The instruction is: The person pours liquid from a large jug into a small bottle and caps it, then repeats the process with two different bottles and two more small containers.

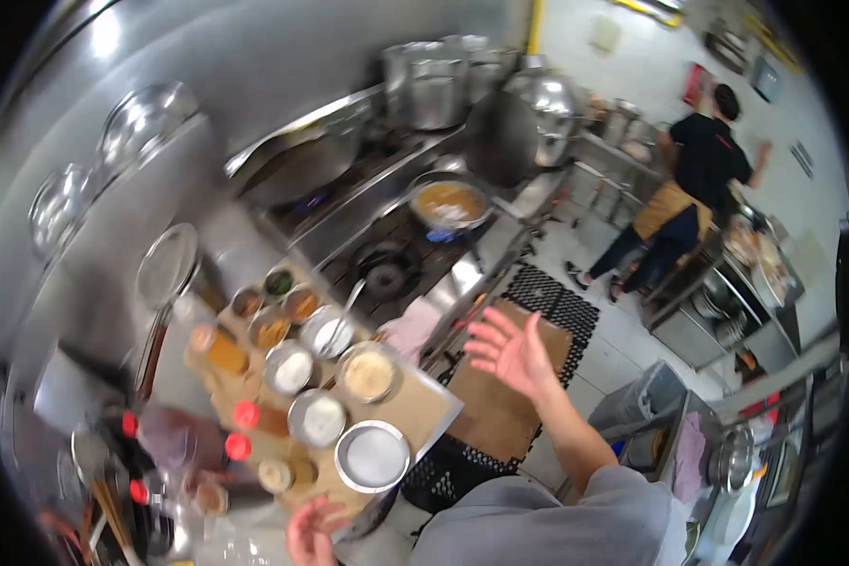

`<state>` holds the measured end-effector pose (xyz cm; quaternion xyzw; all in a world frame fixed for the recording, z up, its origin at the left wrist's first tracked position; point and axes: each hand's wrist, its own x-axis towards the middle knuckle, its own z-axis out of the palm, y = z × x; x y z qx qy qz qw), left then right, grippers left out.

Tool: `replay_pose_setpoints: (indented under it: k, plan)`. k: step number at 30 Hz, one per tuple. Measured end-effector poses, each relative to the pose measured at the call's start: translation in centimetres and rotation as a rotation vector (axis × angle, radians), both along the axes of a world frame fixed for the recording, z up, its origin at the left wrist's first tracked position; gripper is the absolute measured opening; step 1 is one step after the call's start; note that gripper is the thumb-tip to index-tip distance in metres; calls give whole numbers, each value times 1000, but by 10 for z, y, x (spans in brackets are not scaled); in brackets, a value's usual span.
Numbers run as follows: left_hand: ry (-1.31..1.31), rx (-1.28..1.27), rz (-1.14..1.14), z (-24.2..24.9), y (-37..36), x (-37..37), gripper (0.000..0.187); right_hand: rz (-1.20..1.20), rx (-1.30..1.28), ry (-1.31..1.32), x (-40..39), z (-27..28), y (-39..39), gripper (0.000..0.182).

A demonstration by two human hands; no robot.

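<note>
My right hand (511, 355) is raised palm up over the floor mat, fingers spread, holding nothing. Low in the view, my left hand (313, 530) hovers by the counter's near edge with its fingers apart and nothing in it. Nearest to it are a round pan of white content (373, 457) and a small jar (275, 475). Beyond stand metal bowls of white powder (317, 418), pale crumbs (367, 374) and a bowl with a spoon (327, 332). Red-capped bottles (266, 418) stand left of the bowls.
A pan of food (449, 202) sits on the stove (349, 219), near a pink cloth (413, 329). Large pots (426, 87) stand behind. A person (703, 156) in dark clothes works at the far counter. A grey bin (640, 396) and black mat (561, 302) are on the floor.
</note>
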<state>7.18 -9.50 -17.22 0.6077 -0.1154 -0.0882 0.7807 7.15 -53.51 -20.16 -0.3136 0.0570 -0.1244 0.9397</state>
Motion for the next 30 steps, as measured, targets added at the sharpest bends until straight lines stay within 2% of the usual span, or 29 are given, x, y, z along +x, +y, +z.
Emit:
replay_pose_setpoints:
  k: [2, 4, 6, 8, 10, 11, 12, 13, 15, 16, 18, 19, 22, 24, 25, 27, 28, 30]
  plan:
    - [20, 77, -247, 1, -13, -1, 45, -69, -44, 81, -23, -27, -16, 81]
    - [84, 157, -401, -4, -40, 6, 42, -155, -127, 324, -38, -55, -27, 75]
    - [134, 209, -458, 13, -87, 10, 40, -262, -283, 609, -56, -99, -34, 71]
    - [205, 280, -492, 6, -114, 13, 36, -322, -429, 875, -84, -175, -49, 66]
    - [254, 275, -522, 16, -148, 15, 35, -226, -906, 1088, -138, -258, -62, 62]
    - [252, 244, -544, 12, -164, 19, 35, -142, -1081, 1190, -168, -285, -64, 67]
    - [242, 249, -553, 8, -179, 23, 35, -199, -1323, 1255, -204, -343, -62, 74]
    - [169, 254, -549, 3, -193, 28, 34, 78, -1223, 1297, -234, -326, -62, 79]
    - [64, 318, -522, 2, -227, 35, 33, 454, -1054, 1451, -282, -327, -68, 85]
    - [62, 320, -544, 2, -243, 36, 33, 439, -1037, 1461, -298, -329, -68, 85]
    - [3, 304, -557, 1, -277, 37, 34, 344, -715, 1631, -320, -330, -80, 83]
    - [50, 324, -630, 33, -302, 32, 34, 335, -706, 1640, -323, -329, -93, 83]
    - [-119, 322, -729, 6, -346, 35, 34, 423, -805, 1574, -315, -329, -126, 77]
    - [-223, 303, -825, -1, -367, 32, 43, 51, -662, 1510, -297, -328, -144, 68]
    - [-240, 296, -852, 17, -375, 24, 43, 147, -716, 1477, -290, -327, -150, 68]
    - [-273, 300, -822, 44, -385, 13, 42, -110, -577, 1359, -261, -320, -170, 60]
    - [-301, 292, -840, 47, -386, 11, 41, -34, -620, 1333, -237, -317, -176, 60]
    - [-343, 320, -885, 39, -382, 3, 42, -94, -642, 1247, -230, -302, -174, 61]
